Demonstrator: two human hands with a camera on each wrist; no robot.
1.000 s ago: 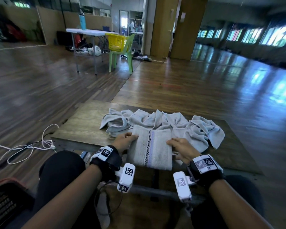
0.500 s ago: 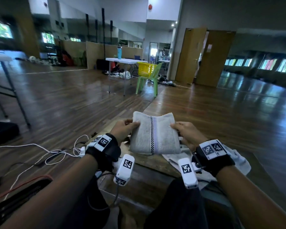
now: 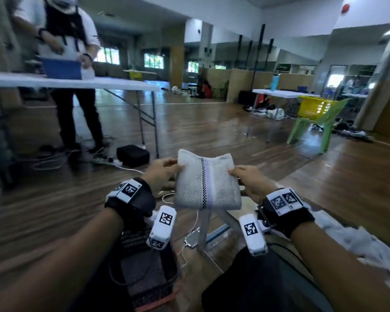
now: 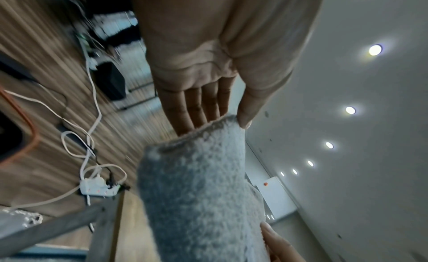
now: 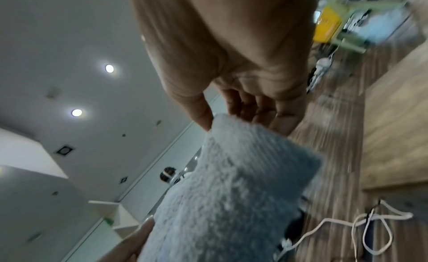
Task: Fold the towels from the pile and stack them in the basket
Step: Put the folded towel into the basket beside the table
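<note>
A folded grey towel (image 3: 206,181) with a checkered and lilac stripe hangs in the air between both hands. My left hand (image 3: 164,171) pinches its left edge, thumb on top and fingers underneath; the left wrist view shows the same towel (image 4: 199,192) and hand (image 4: 215,110). My right hand (image 3: 245,179) pinches the right edge, and in the right wrist view the towel (image 5: 231,189) sits between thumb and fingers of this hand (image 5: 231,115). A dark mesh basket (image 3: 144,273) with an orange rim sits on the floor below my left forearm. The pile of loose towels (image 3: 356,242) lies at the right edge.
A person (image 3: 70,64) stands at a white folding table (image 3: 77,83) on the left. A black box (image 3: 132,155) and white cables with a power strip (image 4: 97,189) lie on the wooden floor. A green chair (image 3: 313,124) carries a yellow basket. Metal table legs (image 3: 209,228) are below the towel.
Both hands lifted the folded towel off the low table and carried it left, away from the pile. The view swung left, bringing the standing person and the floor basket into sight.
</note>
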